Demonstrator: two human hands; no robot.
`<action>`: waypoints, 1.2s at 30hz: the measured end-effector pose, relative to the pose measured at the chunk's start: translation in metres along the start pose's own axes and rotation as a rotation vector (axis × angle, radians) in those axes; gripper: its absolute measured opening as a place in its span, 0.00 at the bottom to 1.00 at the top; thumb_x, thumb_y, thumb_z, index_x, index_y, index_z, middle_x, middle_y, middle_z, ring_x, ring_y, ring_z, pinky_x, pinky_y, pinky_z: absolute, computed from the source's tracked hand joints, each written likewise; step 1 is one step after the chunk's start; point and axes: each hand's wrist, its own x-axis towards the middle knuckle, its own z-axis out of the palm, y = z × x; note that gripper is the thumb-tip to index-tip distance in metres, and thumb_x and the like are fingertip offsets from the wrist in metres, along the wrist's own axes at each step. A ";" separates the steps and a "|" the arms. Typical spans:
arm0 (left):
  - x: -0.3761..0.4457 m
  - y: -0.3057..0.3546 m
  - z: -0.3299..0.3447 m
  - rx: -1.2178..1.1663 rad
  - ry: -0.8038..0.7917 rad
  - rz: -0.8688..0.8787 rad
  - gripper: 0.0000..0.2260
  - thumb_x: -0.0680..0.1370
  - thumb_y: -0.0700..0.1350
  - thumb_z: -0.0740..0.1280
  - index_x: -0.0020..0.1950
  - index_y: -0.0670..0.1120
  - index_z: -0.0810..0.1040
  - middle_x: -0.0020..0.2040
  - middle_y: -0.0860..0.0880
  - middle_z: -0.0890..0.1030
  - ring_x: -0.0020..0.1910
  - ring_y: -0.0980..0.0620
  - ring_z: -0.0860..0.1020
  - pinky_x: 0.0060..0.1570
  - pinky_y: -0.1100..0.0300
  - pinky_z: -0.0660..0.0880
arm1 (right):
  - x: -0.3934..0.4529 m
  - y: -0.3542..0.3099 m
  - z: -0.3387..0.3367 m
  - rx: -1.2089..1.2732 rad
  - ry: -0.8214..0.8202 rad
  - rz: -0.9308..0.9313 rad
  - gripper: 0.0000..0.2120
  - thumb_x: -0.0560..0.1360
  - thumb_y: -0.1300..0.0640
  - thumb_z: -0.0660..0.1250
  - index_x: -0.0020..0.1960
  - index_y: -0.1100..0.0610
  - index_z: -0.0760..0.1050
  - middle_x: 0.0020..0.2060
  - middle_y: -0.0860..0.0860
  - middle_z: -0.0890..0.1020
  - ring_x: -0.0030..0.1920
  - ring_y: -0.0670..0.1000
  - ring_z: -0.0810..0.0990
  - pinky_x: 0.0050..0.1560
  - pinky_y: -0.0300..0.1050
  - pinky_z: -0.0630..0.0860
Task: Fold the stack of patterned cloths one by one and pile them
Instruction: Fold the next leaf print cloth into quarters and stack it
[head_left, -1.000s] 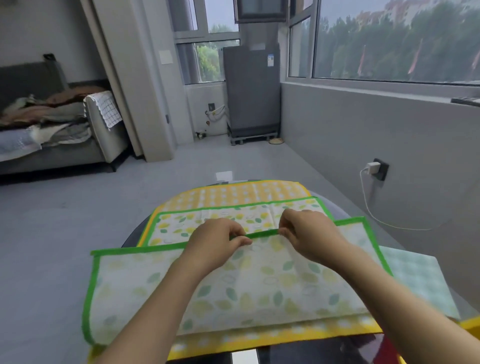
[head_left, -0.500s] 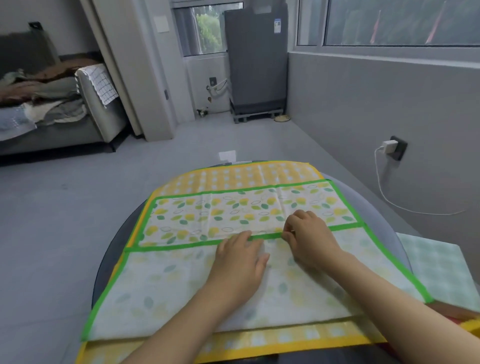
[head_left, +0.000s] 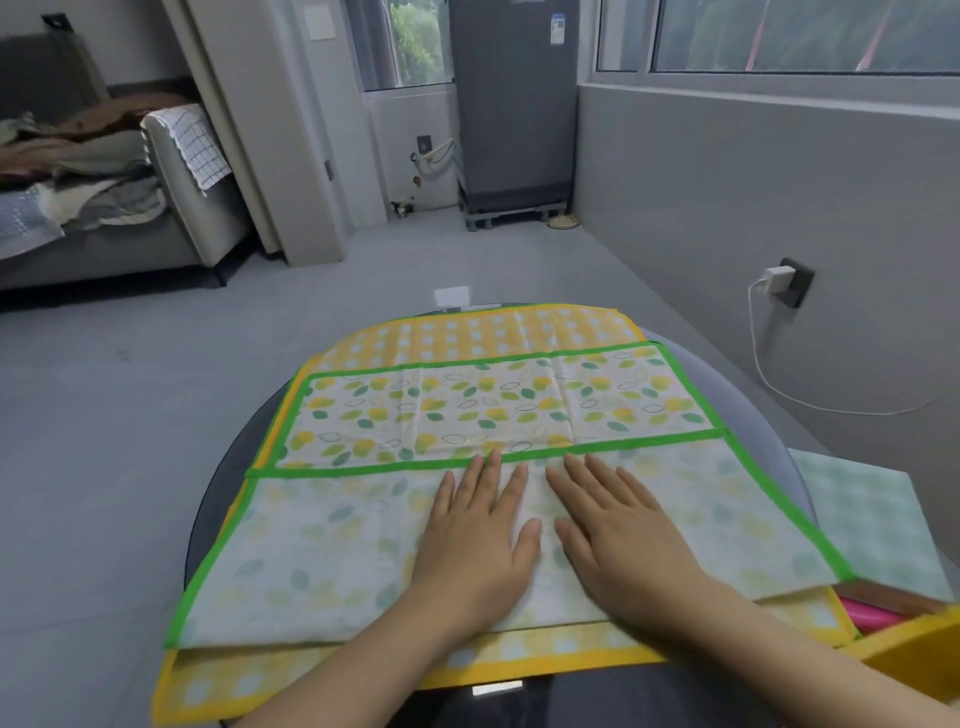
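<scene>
A green-bordered cloth with a leaf print (head_left: 498, 410) lies across the round table, its near part folded over so the pale back side faces up. Under it lies a yellow cloth with pale dots (head_left: 483, 332), showing at the far and near edges. My left hand (head_left: 480, 535) and my right hand (head_left: 618, 530) rest flat side by side on the folded part, fingers straight, fingertips close to the green fold edge.
A pale green checked cloth (head_left: 878, 514) lies at the right. A yellow box edge (head_left: 914, 654) with a pink item sits at the near right. The dark round table (head_left: 727, 379) stands near a grey wall with a plugged charger (head_left: 776, 275). A sofa (head_left: 104, 218) is far left.
Both hands let go of the green edge they were pinching and laid it down on the cloth. They now lie flat on the folded part. The camera tilted down.
</scene>
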 end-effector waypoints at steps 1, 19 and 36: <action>0.000 0.000 -0.001 0.004 -0.007 -0.002 0.29 0.77 0.62 0.37 0.77 0.55 0.38 0.77 0.53 0.35 0.75 0.56 0.33 0.73 0.54 0.32 | -0.002 0.008 -0.002 -0.009 -0.013 0.020 0.40 0.65 0.37 0.25 0.76 0.45 0.41 0.76 0.44 0.43 0.75 0.45 0.39 0.70 0.40 0.32; -0.003 0.002 -0.005 -0.005 -0.047 -0.008 0.26 0.82 0.57 0.44 0.77 0.54 0.39 0.77 0.52 0.36 0.75 0.55 0.34 0.74 0.53 0.34 | -0.001 0.021 -0.023 0.045 0.010 0.103 0.26 0.79 0.44 0.39 0.76 0.46 0.43 0.76 0.47 0.44 0.76 0.47 0.39 0.74 0.46 0.36; -0.054 -0.128 -0.021 0.044 -0.025 -0.213 0.32 0.72 0.66 0.34 0.76 0.61 0.41 0.77 0.58 0.38 0.75 0.58 0.35 0.74 0.48 0.34 | 0.025 -0.006 -0.004 -0.056 -0.082 -0.002 0.26 0.79 0.41 0.40 0.76 0.43 0.40 0.76 0.43 0.43 0.75 0.42 0.38 0.74 0.43 0.37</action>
